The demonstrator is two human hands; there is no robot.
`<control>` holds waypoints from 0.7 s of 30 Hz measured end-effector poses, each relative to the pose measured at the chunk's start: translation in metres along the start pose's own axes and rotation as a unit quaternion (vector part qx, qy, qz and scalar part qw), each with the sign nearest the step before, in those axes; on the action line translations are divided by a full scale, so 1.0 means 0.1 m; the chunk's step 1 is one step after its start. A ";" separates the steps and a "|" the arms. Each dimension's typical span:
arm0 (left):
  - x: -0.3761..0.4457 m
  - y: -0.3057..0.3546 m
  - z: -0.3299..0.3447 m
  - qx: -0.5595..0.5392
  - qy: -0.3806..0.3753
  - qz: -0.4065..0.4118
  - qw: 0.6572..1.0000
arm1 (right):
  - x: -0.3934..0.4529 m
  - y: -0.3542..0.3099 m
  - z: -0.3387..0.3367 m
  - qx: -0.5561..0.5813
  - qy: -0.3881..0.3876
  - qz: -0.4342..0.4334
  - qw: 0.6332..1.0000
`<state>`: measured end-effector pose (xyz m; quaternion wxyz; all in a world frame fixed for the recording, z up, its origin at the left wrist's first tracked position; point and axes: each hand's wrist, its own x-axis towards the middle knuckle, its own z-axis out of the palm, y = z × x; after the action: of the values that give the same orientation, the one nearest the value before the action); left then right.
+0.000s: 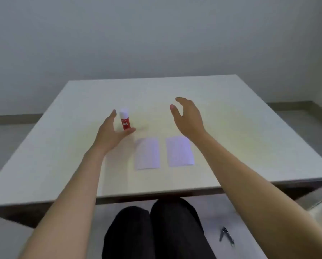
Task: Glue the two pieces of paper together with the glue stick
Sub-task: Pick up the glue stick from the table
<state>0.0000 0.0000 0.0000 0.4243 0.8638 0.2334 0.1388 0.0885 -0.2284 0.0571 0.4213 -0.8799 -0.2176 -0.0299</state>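
A red glue stick with a white cap stands upright on the white table. My left hand is open around it, fingers to its left and thumb at its base, not clearly gripping. Two small white pieces of paper lie side by side nearer me: the left paper and the right paper. My right hand hovers open above the table, beyond the right paper, holding nothing.
The table's near edge runs above my dark-trousered knees. A small metal nail clipper lies on the floor at lower right. A plain wall rises behind the table.
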 end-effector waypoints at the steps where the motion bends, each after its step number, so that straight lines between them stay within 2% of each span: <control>1: -0.04 0.05 0.09 -0.035 0.016 0.014 0.999 | -0.09 0.04 -0.05 0.004 0.011 -0.005 1.000; 5: -0.22 0.21 0.40 -0.096 0.078 -0.026 0.992 | -0.37 0.17 -0.19 -0.011 0.005 -0.014 1.000; 8: -0.25 0.19 0.45 -0.087 0.147 -0.042 0.984 | -0.38 0.23 -0.21 -0.014 0.009 -0.019 1.000; 10: -0.21 0.16 0.43 -0.089 0.163 -0.034 0.982 | -0.35 0.25 -0.18 -0.009 0.010 -0.023 1.000; 13: -0.20 0.16 0.37 -0.102 0.149 0.007 0.984 | -0.33 0.23 -0.05 0.020 -0.008 -0.017 1.000; 16: -0.22 0.26 0.23 -0.120 0.121 0.055 0.984 | -0.31 0.13 0.05 0.137 -0.043 0.025 0.989; 19: -0.21 0.46 0.08 -0.056 0.079 0.140 0.985 | -0.23 -0.06 0.08 0.254 -0.053 0.072 0.963; 21: -0.23 0.60 0.01 0.007 0.056 0.187 0.981 | -0.19 -0.15 0.06 0.289 -0.051 0.079 0.953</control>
<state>-0.0022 -0.0446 0.0463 0.3711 0.8860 0.0924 0.2622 0.0647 -0.2223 0.0599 0.6471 -0.7350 -0.1683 0.1123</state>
